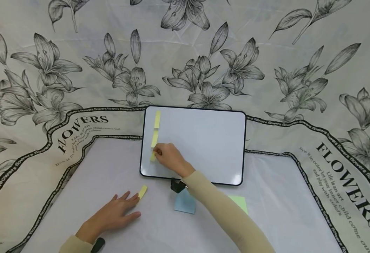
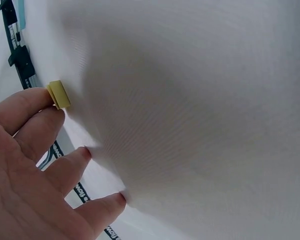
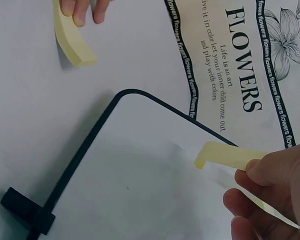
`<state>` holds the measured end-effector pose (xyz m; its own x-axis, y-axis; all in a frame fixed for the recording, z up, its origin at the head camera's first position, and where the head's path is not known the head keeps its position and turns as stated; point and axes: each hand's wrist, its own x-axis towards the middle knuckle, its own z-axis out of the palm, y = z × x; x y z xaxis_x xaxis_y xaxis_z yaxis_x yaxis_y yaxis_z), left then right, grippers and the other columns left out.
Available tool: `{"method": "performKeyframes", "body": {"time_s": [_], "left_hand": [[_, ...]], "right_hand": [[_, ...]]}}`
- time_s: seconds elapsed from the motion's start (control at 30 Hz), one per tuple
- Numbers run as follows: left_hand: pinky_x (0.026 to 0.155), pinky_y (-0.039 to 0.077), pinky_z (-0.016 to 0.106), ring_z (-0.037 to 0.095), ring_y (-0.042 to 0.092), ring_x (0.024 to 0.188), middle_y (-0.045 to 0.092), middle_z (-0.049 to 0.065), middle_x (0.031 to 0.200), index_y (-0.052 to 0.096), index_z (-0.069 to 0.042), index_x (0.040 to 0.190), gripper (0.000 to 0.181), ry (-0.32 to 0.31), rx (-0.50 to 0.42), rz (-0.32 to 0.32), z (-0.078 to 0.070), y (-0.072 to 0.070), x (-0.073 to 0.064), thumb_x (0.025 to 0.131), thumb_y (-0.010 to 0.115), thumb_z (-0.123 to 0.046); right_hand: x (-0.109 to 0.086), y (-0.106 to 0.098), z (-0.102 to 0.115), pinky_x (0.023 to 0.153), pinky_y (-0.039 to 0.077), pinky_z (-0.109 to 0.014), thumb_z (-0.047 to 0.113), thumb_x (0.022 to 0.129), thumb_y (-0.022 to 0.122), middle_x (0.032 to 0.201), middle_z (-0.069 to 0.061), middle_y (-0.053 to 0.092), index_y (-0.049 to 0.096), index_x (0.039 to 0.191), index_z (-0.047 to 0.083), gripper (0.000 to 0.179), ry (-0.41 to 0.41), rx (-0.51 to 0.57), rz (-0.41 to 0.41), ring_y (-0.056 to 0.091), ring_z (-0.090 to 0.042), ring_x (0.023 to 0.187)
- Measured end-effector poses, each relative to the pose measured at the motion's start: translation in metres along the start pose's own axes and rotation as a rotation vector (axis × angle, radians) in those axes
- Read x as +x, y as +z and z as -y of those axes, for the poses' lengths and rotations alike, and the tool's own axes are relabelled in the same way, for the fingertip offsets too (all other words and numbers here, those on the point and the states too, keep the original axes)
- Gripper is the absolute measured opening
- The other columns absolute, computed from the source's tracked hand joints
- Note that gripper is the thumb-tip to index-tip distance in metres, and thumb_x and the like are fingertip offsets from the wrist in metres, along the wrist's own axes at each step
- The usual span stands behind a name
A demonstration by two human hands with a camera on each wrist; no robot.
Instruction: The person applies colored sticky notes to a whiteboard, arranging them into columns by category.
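A whiteboard [image 1: 200, 144] with a dark frame stands tilted on the white-covered table. Two yellow sticky strips, an upper one [image 1: 157, 119] and a lower one [image 1: 154, 138], line its left side. Just below them my right hand [image 1: 170, 158] pinches another yellow sticky strip [image 3: 230, 154] between thumb and fingers, its free end bent in the right wrist view. Whether that strip touches the board is unclear. My left hand [image 1: 117, 212] lies on the table with fingers spread, its fingertips touching a small pad of yellow strips [image 1: 143, 192].
A blue sticky pad [image 1: 185, 203] lies in front of the whiteboard, and a light green one [image 1: 239, 203] is partly behind my right sleeve. Flower-printed cloth [image 1: 200, 70] hangs behind the board. A black foot [image 3: 27, 212] sticks out at the board's lower edge.
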<state>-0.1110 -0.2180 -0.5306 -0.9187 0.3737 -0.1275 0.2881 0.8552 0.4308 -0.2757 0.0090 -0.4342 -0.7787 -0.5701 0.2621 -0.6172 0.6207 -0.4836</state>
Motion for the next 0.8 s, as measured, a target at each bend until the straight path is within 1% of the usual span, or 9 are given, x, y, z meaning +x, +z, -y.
{"method": "performKeyframes", "body": {"time_s": [0.1, 0.23, 0.37, 0.57, 0.8], "left_hand": [[0.116, 0.026, 0.075, 0.042, 0.038, 0.150, 0.053, 0.005, 0.155, 0.059, -0.009, 0.145, 0.071, 0.004, -0.005, -0.006, 0.001, 0.000, 0.001, 0.099, 0.053, -0.063], [0.116, 0.025, 0.075, 0.042, 0.037, 0.150, 0.053, 0.006, 0.155, 0.059, -0.009, 0.145, 0.071, 0.004, -0.021, -0.003, 0.002, 0.000, 0.002, 0.099, 0.053, -0.063], [0.115, 0.024, 0.076, 0.043, 0.037, 0.150, 0.053, 0.006, 0.155, 0.059, -0.008, 0.145, 0.072, 0.003, -0.027, -0.001, 0.002, 0.000, 0.003, 0.099, 0.053, -0.063], [0.115, 0.023, 0.077, 0.044, 0.037, 0.150, 0.054, 0.007, 0.154, 0.059, -0.008, 0.145, 0.072, -0.006, -0.036, 0.017, 0.002, -0.001, 0.000, 0.099, 0.054, -0.063], [0.115, 0.022, 0.077, 0.045, 0.036, 0.150, 0.054, 0.008, 0.154, 0.059, -0.007, 0.145, 0.072, -0.019, -0.041, 0.023, 0.000, -0.002, -0.001, 0.098, 0.055, -0.063]], "right_hand": [[0.006, -0.008, 0.004, 0.064, 0.053, -0.018, 0.007, 0.098, 0.066, 0.100, -0.006, 0.079, 0.078, 0.109, 0.005, 0.016, -0.031, -0.048, -0.020, 0.067, -0.009, 0.077], [0.013, -0.014, 0.008, 0.069, 0.057, -0.021, 0.006, 0.099, 0.065, 0.104, -0.006, 0.080, 0.078, 0.110, 0.006, 0.017, -0.066, -0.110, -0.042, 0.072, -0.011, 0.083], [0.018, -0.017, 0.010, 0.073, 0.059, -0.023, 0.006, 0.100, 0.064, 0.107, -0.006, 0.080, 0.079, 0.110, 0.007, 0.018, -0.086, -0.169, -0.039, 0.075, -0.013, 0.089], [0.021, -0.016, 0.010, 0.073, 0.060, -0.025, 0.008, 0.102, 0.062, 0.108, -0.005, 0.079, 0.079, 0.112, 0.009, 0.020, -0.065, -0.224, -0.008, 0.076, -0.014, 0.090], [0.023, -0.014, 0.009, 0.077, 0.061, -0.028, 0.009, 0.103, 0.061, 0.109, -0.004, 0.079, 0.078, 0.113, 0.010, 0.020, -0.047, -0.259, 0.001, 0.076, -0.016, 0.094]]}}
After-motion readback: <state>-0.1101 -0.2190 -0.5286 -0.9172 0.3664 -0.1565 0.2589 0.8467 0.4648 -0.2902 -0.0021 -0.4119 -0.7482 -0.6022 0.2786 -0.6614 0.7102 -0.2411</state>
